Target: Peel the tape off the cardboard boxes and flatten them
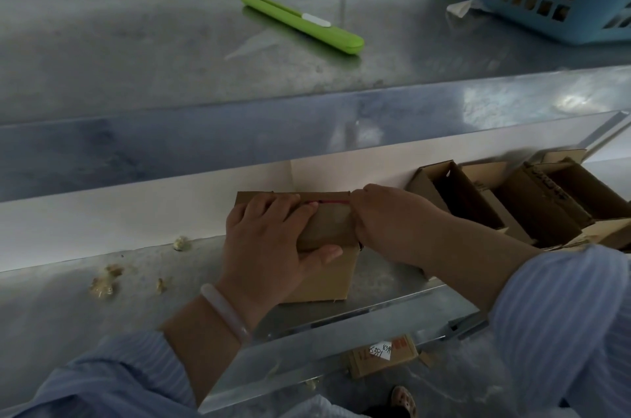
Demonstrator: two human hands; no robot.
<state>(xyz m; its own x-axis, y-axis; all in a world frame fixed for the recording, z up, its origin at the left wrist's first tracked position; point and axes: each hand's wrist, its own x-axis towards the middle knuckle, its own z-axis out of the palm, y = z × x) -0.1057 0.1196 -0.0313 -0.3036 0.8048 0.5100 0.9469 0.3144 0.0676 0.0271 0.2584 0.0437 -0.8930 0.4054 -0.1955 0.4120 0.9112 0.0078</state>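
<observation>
Left hand (269, 236) grips the cardboard box (327, 224) from above on the counter (392, 277), thumb on its front. I see the right hand (386, 212) pinching its top right edge beside a red strip (333, 201).

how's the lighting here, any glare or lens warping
Head view: dim overall, the left hand, right hand and cardboard box sit in shade under the upper shelf; head view, right side: glare patches on that shelf's front lip; head view, edges: the wide-angle lens bows the shelf lines; the green cutter looks sharp.
</observation>
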